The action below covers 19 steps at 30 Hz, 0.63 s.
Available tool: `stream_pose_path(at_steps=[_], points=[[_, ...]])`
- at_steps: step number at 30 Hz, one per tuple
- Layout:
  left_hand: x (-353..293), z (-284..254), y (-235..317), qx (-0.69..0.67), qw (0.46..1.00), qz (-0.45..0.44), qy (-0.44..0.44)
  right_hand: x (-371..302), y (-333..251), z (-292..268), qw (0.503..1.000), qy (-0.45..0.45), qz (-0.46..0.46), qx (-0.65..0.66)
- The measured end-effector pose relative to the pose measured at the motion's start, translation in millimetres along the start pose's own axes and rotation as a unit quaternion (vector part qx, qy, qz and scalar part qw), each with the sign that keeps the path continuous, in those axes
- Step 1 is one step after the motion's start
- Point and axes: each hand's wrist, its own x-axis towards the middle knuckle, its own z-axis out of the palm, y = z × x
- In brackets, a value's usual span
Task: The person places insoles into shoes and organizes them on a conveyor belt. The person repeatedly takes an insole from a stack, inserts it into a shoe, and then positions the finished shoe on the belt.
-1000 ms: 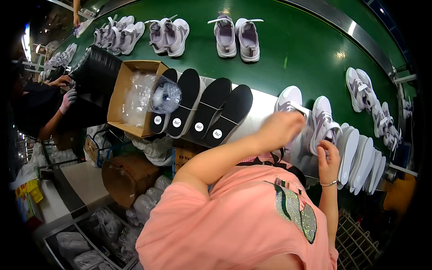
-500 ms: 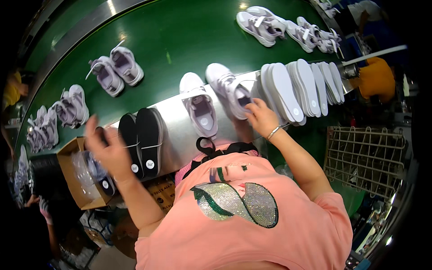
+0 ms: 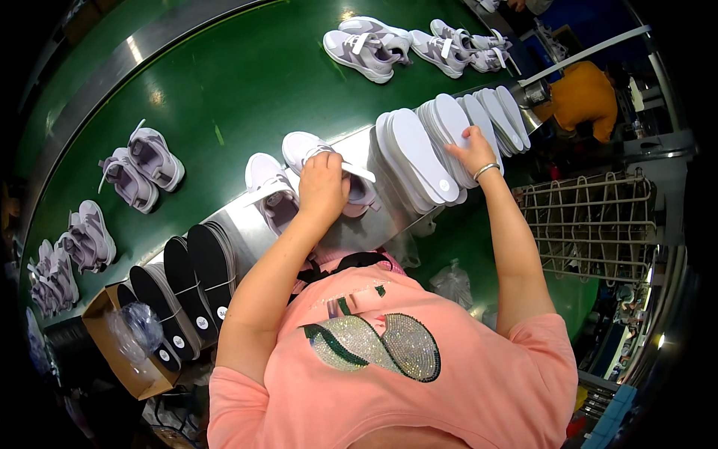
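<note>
Two pale lilac-and-white children's sneakers stand side by side on the metal ledge before me. My left hand [image 3: 324, 188] is closed over the opening of the right sneaker [image 3: 303, 148], beside its white strap [image 3: 357, 171]; its fingertips are partly hidden. The left sneaker [image 3: 268, 173] stands next to it, partly behind my left forearm. To the right are stacks of white insoles [image 3: 416, 153]. My right hand [image 3: 475, 152] grips at the edge of a white insole [image 3: 451, 120] in the second stack, its thumb over the top face.
Banded black insoles [image 3: 212, 258] stand at the left, beside a cardboard box [image 3: 112, 344] with clear plastic. More sneakers [image 3: 153, 159] sit on the green table [image 3: 247, 90], at left and far right. A wire rack [image 3: 591, 224] is at right.
My left hand has swung from above the black insoles onto the right sneaker. My right hand has left that sneaker for the white insole stacks. The view has shifted rightward.
</note>
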Motion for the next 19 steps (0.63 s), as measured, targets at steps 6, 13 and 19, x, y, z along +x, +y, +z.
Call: stream_pose_path(at_steps=[6,13,19], points=[[4.8,0.7,4.0,-0.115,0.986,-0.122,0.022,-1.5,-7.3,-16.4,0.997,-0.066,0.044,-0.007],[1.8,17.3,-1.1,-0.158,0.966,-0.2,0.036,-35.2,-57.3,-66.8,0.782,-0.313,0.048,0.538],[-2.0,22.7,11.7,-0.198,0.954,-0.222,-0.028,-58.1,-101.4,-36.0,0.772,-0.555,-0.023,0.309]])
